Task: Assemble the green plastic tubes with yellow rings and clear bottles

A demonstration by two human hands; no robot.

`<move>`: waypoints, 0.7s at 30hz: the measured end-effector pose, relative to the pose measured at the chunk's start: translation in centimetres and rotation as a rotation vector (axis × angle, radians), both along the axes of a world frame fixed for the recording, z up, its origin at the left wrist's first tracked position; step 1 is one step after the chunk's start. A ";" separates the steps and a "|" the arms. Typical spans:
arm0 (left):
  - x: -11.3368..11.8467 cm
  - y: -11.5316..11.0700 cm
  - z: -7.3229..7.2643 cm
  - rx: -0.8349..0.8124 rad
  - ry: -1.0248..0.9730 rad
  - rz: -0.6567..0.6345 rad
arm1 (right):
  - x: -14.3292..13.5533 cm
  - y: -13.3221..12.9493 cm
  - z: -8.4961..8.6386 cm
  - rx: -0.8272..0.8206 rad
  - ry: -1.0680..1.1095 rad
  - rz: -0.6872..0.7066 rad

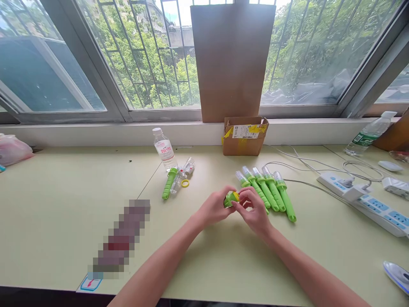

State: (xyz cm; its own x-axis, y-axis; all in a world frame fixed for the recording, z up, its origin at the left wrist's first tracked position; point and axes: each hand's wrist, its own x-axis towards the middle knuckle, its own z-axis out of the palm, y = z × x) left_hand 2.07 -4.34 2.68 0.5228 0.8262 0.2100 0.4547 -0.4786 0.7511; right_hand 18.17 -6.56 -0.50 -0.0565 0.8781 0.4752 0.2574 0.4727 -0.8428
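Note:
My left hand point(214, 207) is wrapped round a green handle point(228, 199) with a yellow ring point(235, 196) at its right end. The fingertips of my right hand point(253, 210) pinch at that yellow ring. Just beyond my right hand lie several green handles with clear ribbed caps point(271, 187), side by side. To the left, a single green handle point(169, 183) lies beside several loose clear caps point(189, 166) and a loose yellow ring point(185, 183).
A water bottle point(165, 149) stands behind the loose caps. A small cardboard box point(244, 145) is by the window wall. White cables and a power strip point(367, 202) lie to the right, with another bottle point(367, 135) farther back. A pixelated patch covers something at left.

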 end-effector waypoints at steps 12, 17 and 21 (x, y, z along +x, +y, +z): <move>-0.1 0.2 0.1 -0.473 -0.314 -0.082 | -0.1 0.0 0.5 -0.073 0.043 0.045; -0.2 0.5 0.3 -0.569 -0.323 -0.067 | -0.1 -0.1 0.7 -0.092 0.036 0.067; -0.2 0.6 0.2 -0.645 -0.366 -0.091 | -0.1 -0.1 1.0 -0.083 0.018 0.076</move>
